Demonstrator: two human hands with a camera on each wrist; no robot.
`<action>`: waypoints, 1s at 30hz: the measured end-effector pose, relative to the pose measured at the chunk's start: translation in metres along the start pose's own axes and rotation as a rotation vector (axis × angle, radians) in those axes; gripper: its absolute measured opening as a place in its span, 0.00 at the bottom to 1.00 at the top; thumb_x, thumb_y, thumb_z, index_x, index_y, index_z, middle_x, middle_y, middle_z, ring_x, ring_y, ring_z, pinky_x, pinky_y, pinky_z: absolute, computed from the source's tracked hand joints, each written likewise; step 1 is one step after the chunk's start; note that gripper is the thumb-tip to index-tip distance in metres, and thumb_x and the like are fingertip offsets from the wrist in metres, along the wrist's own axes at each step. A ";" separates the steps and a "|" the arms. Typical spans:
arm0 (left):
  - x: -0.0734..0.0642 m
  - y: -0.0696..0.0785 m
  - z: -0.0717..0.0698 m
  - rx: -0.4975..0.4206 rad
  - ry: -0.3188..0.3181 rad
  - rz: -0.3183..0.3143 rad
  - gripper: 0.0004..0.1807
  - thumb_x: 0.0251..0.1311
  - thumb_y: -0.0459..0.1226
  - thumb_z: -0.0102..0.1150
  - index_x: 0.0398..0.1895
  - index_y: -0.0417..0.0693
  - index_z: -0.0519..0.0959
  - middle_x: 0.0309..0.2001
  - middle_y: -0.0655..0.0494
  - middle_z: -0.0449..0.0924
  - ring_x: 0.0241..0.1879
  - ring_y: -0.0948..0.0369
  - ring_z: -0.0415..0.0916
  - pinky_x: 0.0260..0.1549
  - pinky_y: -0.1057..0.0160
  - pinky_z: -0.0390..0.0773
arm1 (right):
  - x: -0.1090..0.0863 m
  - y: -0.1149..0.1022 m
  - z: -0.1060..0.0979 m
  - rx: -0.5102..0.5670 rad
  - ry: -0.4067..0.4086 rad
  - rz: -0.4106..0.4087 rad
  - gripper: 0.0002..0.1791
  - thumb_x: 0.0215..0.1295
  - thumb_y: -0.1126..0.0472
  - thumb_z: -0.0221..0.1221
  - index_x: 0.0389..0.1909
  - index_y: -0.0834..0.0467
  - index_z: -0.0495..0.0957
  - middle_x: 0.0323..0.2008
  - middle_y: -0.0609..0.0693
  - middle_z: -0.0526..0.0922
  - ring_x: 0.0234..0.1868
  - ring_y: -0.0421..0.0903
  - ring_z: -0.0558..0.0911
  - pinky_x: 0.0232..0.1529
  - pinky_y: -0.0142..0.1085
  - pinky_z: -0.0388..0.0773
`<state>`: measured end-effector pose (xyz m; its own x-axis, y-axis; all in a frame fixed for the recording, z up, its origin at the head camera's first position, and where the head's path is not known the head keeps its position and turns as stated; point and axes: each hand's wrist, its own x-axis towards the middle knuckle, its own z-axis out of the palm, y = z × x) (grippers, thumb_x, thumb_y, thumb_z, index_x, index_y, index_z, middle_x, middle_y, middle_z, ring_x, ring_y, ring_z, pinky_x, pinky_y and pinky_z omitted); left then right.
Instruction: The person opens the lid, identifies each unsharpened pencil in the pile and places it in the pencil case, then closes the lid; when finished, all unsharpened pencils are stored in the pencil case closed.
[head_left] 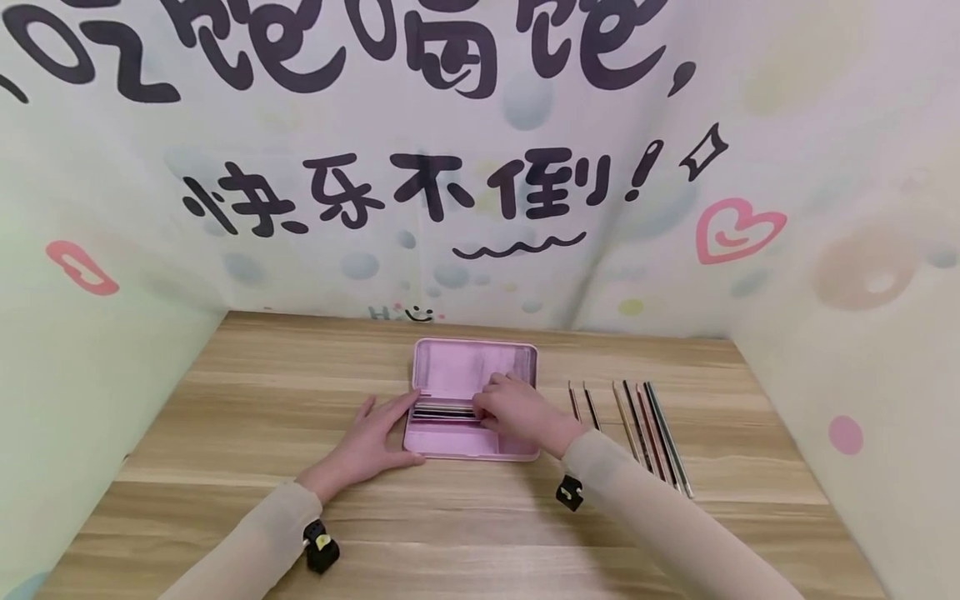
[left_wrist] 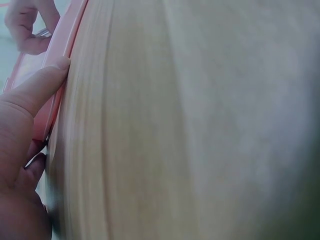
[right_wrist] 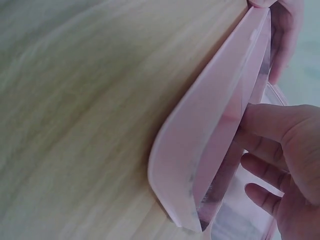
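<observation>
A pink pencil case [head_left: 450,446] lies on the table with its lid [head_left: 450,367] folded back. Several slim dark and light pencils [head_left: 446,411] lie side by side in it. My left hand [head_left: 365,442] touches the case's left end, its fingers spread; in the left wrist view the thumb [left_wrist: 42,85] presses on the rim. Over the right part of the case, my right hand [head_left: 517,410] has its fingers curled down at the pencils' right ends. Its thumb and fingers pinch there, as the left wrist view shows, though how many pencils they hold is hidden.
More pencils [head_left: 645,425] lie in a spaced row on the wooden table [head_left: 225,433], right of the case; my right forearm covers some of their lower ends. A printed cloth wall [head_left: 337,283] stands behind the table, with further walls at both sides.
</observation>
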<state>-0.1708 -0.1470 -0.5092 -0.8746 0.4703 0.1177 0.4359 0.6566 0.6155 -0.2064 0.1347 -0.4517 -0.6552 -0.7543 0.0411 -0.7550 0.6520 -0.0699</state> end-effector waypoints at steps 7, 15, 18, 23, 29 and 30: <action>-0.003 -0.003 0.002 0.002 0.009 0.001 0.56 0.51 0.48 0.81 0.80 0.40 0.62 0.74 0.38 0.69 0.73 0.41 0.66 0.77 0.31 0.41 | -0.001 0.001 0.005 -0.004 -0.005 -0.003 0.04 0.64 0.62 0.71 0.32 0.51 0.84 0.34 0.41 0.88 0.41 0.44 0.77 0.46 0.36 0.72; -0.001 0.000 0.001 -0.007 0.016 0.014 0.55 0.52 0.49 0.80 0.80 0.41 0.62 0.74 0.37 0.69 0.73 0.40 0.66 0.77 0.31 0.40 | -0.006 0.000 0.002 -0.035 -0.010 0.020 0.04 0.65 0.62 0.70 0.33 0.51 0.85 0.36 0.43 0.88 0.44 0.45 0.78 0.50 0.39 0.75; -0.001 0.001 0.002 -0.001 0.008 0.011 0.56 0.51 0.48 0.81 0.80 0.40 0.62 0.73 0.37 0.69 0.73 0.40 0.66 0.77 0.31 0.40 | -0.012 0.002 0.002 -0.026 -0.021 0.031 0.03 0.66 0.61 0.70 0.35 0.50 0.85 0.38 0.43 0.88 0.44 0.45 0.78 0.52 0.40 0.77; -0.002 0.001 0.003 0.000 0.005 0.007 0.56 0.52 0.49 0.80 0.80 0.40 0.61 0.73 0.36 0.69 0.73 0.39 0.66 0.76 0.31 0.41 | -0.029 0.008 0.003 -0.026 0.002 0.049 0.02 0.68 0.60 0.69 0.38 0.50 0.85 0.38 0.43 0.87 0.45 0.45 0.79 0.52 0.43 0.77; -0.001 0.001 0.002 0.006 0.017 0.009 0.55 0.52 0.49 0.80 0.80 0.40 0.62 0.73 0.37 0.70 0.73 0.40 0.67 0.76 0.31 0.41 | -0.052 0.015 -0.005 0.032 0.065 0.047 0.04 0.66 0.61 0.69 0.41 0.53 0.86 0.39 0.46 0.87 0.45 0.47 0.81 0.56 0.47 0.79; -0.001 0.001 0.002 0.005 0.017 0.011 0.55 0.52 0.49 0.80 0.80 0.40 0.62 0.73 0.37 0.69 0.73 0.40 0.67 0.76 0.31 0.41 | -0.057 0.017 -0.006 0.038 0.082 0.045 0.05 0.66 0.62 0.70 0.40 0.54 0.86 0.39 0.46 0.87 0.45 0.47 0.81 0.55 0.47 0.80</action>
<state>-0.1692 -0.1453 -0.5102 -0.8733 0.4674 0.1376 0.4465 0.6545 0.6102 -0.1820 0.1892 -0.4489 -0.6892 -0.7148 0.1187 -0.7246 0.6801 -0.1113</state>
